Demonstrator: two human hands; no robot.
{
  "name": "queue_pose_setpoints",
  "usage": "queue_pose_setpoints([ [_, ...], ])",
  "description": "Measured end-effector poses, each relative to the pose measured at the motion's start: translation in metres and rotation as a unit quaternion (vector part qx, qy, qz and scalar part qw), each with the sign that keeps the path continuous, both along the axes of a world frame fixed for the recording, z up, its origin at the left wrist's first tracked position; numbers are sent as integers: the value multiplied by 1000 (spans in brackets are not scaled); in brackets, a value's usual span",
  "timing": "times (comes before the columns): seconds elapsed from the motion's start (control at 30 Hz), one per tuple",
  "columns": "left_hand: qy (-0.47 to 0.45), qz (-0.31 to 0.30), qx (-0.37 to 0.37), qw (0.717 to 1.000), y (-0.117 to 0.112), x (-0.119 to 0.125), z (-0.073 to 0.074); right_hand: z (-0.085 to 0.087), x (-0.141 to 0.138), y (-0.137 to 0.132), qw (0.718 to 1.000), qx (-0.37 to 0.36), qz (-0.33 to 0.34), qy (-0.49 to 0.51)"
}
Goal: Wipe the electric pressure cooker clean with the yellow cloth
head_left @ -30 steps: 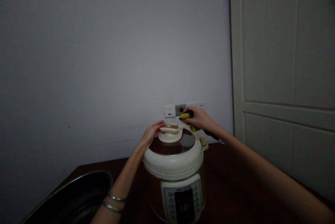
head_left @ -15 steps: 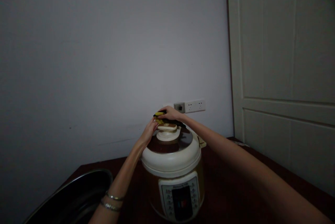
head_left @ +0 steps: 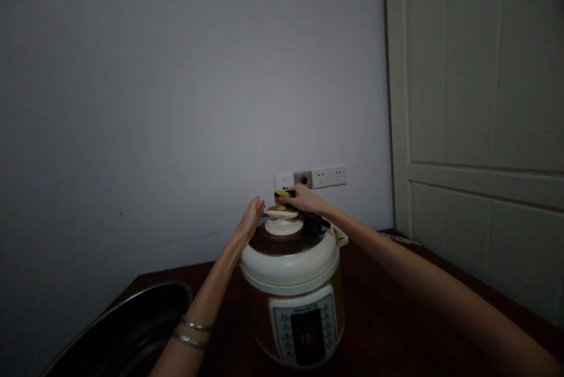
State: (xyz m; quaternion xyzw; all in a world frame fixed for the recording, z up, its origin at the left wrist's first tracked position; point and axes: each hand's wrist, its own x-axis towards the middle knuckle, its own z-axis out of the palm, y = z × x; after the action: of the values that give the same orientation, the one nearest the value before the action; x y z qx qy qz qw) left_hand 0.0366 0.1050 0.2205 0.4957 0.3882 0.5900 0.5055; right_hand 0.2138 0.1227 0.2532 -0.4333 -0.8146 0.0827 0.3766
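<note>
The open left hand [head_left: 252,216] has drawn back beside the lid knob [head_left: 282,212] of the electric pressure cooker [head_left: 289,268], while the right hand [head_left: 305,199] grips a yellow-and-black item [head_left: 284,194], perhaps a sponge, just above it.

The pressure cooker lid [head_left: 288,268] is glossy plastic, the basin [head_left: 127,336] shiny metal.

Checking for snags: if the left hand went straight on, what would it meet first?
Probably the wall, near the socket strip's left end: the left hand points up past the lid handle, though depth is unclear.
</note>
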Motion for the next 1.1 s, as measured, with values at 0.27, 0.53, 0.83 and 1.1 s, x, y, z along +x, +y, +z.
queue_pose_setpoints([
  [0.27, 5, -5, -1, 1000, 2, -3, -2, -8, 23, -21, 997, -23, -52, 59],
  [0.53, 11, -6, 18, 1000, 10, -4, -8, 10, 59, 6, 990, 54, -89, 93],
  [0.83, 158, -19, 143, 977, 3, -6, -9, -9, 28, 85, 1000, 19, 1, 24],
  [1.1, 240, -30, 176, 954, 0, -6, -9, -23, 15, 77, 991, -30, 127, -17],
])
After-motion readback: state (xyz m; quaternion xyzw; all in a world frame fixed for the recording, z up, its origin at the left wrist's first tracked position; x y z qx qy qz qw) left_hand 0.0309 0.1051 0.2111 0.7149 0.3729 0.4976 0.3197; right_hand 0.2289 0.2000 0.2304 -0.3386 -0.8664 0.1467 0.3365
